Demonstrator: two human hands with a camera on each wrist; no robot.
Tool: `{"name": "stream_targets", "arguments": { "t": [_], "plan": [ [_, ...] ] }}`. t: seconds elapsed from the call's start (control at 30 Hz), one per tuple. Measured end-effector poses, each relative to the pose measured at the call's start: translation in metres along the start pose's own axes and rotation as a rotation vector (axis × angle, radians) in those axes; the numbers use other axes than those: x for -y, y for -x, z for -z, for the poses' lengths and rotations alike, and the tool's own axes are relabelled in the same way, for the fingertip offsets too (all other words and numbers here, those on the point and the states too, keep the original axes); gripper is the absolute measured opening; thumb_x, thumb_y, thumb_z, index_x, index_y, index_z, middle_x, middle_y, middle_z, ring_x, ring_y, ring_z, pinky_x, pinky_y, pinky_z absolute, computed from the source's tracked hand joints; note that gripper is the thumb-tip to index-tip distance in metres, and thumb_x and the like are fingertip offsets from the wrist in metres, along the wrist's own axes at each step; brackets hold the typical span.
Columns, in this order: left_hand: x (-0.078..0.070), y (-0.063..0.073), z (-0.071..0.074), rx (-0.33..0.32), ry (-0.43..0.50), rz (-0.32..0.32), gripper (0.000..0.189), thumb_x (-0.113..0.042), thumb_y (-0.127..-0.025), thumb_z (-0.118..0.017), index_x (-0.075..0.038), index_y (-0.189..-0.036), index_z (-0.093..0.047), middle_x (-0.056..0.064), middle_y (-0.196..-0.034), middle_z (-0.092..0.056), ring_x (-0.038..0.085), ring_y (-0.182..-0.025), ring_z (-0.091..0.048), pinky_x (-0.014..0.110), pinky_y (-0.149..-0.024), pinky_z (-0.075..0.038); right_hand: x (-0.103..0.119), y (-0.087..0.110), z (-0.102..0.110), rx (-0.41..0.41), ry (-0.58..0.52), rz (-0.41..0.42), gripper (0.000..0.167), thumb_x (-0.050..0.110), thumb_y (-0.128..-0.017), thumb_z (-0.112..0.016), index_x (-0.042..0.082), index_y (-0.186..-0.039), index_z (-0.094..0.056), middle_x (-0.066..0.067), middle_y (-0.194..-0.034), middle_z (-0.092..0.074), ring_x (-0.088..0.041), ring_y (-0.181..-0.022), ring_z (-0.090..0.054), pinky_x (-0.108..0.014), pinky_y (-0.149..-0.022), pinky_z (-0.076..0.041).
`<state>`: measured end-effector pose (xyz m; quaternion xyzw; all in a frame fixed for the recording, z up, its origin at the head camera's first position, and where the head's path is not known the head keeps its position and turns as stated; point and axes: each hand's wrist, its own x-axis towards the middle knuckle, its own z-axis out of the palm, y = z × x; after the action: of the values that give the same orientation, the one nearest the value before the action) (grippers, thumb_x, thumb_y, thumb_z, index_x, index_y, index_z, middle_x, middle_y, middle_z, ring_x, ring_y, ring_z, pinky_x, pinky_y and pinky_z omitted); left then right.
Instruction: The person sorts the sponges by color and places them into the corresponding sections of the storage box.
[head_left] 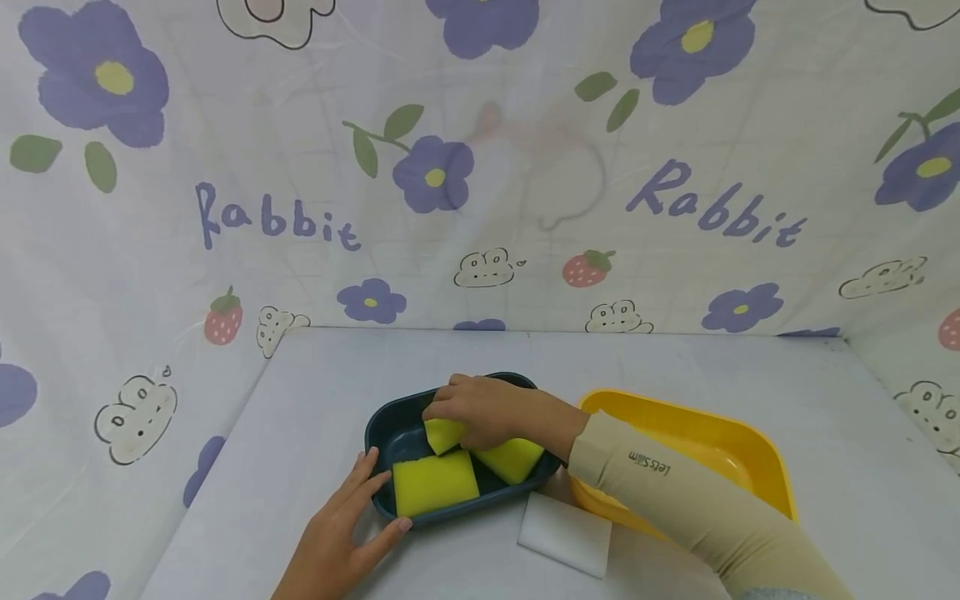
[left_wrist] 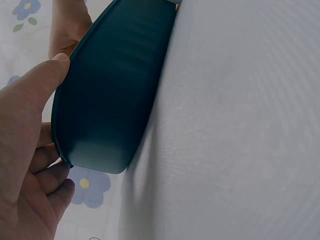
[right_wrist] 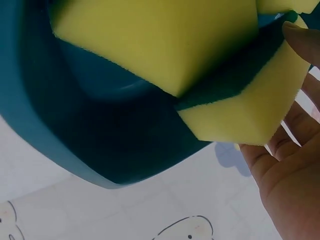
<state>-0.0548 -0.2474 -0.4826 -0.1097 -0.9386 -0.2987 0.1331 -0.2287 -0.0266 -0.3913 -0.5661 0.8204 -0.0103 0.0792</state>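
My right hand [head_left: 487, 410] reaches into a dark teal basin [head_left: 381, 421] and pinches a yellow sponge [head_left: 444, 435]. In the right wrist view the thumb lies on this sponge's dark green scouring side [right_wrist: 220, 90], with fingers under its yellow body. A second sponge [head_left: 435, 485] lies flat at the basin's near left, and a third sponge [head_left: 513, 460] sits on the right, partly under the hand. My left hand [head_left: 341, 529] rests at the basin's left end, fingers spread along it. In the left wrist view its thumb touches the basin's rim [left_wrist: 62, 82].
To the right stands a yellow basin [head_left: 772, 467], partly covered by my right sleeve [head_left: 660, 492]. A white rectangular pad [head_left: 566, 533] lies on the white table [head_left: 300, 433] in front of the two basins. A flower-printed curtain [head_left: 480, 208] surrounds the table's back and sides.
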Motion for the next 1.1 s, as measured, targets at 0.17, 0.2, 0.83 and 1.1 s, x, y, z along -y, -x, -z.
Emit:
{"name": "stream_targets", "arguments": {
  "t": [0.17,0.2,0.83,1.1],
  "plan": [
    [0.000,0.000,0.001,0.003,-0.002,0.002,0.072,-0.057,-0.087,-0.072,-0.005,-0.137,-0.060,0.006,-0.159,-0.037,0.024,-0.145,-0.032,0.045,-0.103,-0.045,-0.001,0.001,-0.001,-0.003,0.018,0.006,0.049,0.011,-0.090,-0.073,0.016,-0.137,-0.061,-0.002,-0.129,-0.062,-0.020,-0.107,-0.055,-0.029,-0.093,-0.049],
    [0.000,0.000,0.001,0.002,-0.004,0.001,0.072,-0.057,-0.087,-0.071,-0.005,-0.137,-0.060,0.006,-0.159,-0.037,0.024,-0.145,-0.032,0.045,-0.103,-0.046,-0.001,0.002,0.000,-0.004,0.016,0.008,0.049,0.011,-0.090,-0.073,0.016,-0.137,-0.061,-0.002,-0.130,-0.062,-0.020,-0.108,-0.055,-0.029,-0.094,-0.049],
    [-0.001,0.000,-0.002,-0.008,-0.011,-0.010,0.071,-0.053,-0.087,-0.074,-0.005,-0.136,-0.060,0.007,-0.158,-0.038,0.024,-0.145,-0.033,0.045,-0.103,-0.045,-0.005,0.050,0.002,-0.160,-0.025,0.025,0.047,0.020,-0.093,-0.075,0.011,-0.136,-0.060,-0.007,-0.134,-0.060,-0.024,-0.121,-0.055,-0.037,-0.104,-0.046],
    [-0.003,0.001,-0.002,-0.020,-0.029,-0.015,0.069,-0.050,-0.087,-0.076,-0.004,-0.136,-0.060,0.008,-0.158,-0.038,0.026,-0.145,-0.034,0.046,-0.104,-0.045,-0.006,0.086,0.001,-0.199,-0.043,0.018,0.048,0.017,-0.091,-0.077,0.007,-0.135,-0.060,-0.013,-0.138,-0.057,-0.027,-0.126,-0.054,-0.040,-0.105,-0.046]
  ]
}}
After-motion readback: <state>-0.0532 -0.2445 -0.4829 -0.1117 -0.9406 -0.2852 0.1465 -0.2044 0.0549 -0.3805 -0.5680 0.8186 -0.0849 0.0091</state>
